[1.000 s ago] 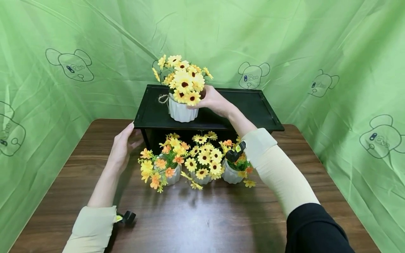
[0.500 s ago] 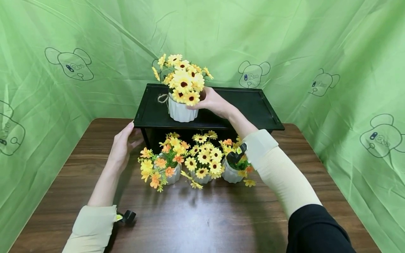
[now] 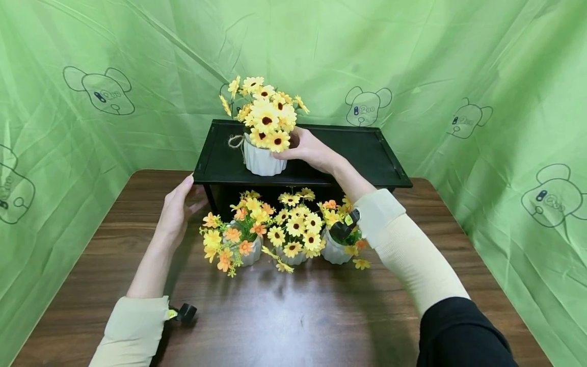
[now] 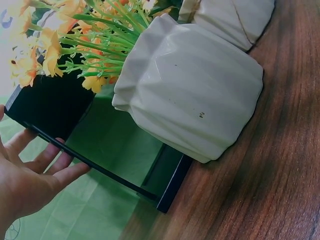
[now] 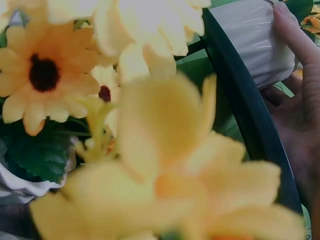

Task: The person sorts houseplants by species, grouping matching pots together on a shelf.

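Note:
On the left part of the black shelf top [image 3: 341, 153], my right hand [image 3: 312, 149] grips a white ribbed flower pot [image 3: 265, 159] with yellow dark-centred flowers and a twine bow. The pot stands upright; its far side and some of my fingers are hidden. My left hand [image 3: 174, 211] holds the shelf's front left corner, with the thumb at the top edge. In the left wrist view, the fingers [image 4: 62, 159] of that hand lie against the thin black leg [image 4: 107, 172].
Before the shelf, an orange-and-yellow potted plant [image 3: 249, 252], a yellow-flowered one [image 3: 295, 232] and another orange-and-yellow one [image 3: 337, 250] stand in a row on the wooden table [image 3: 275, 326]. My right forearm passes over the rightmost pot. Green cloth [image 3: 293, 46] hangs behind.
Both hands, the shelf and the pots keep their places. The whole head view has shifted very slightly.

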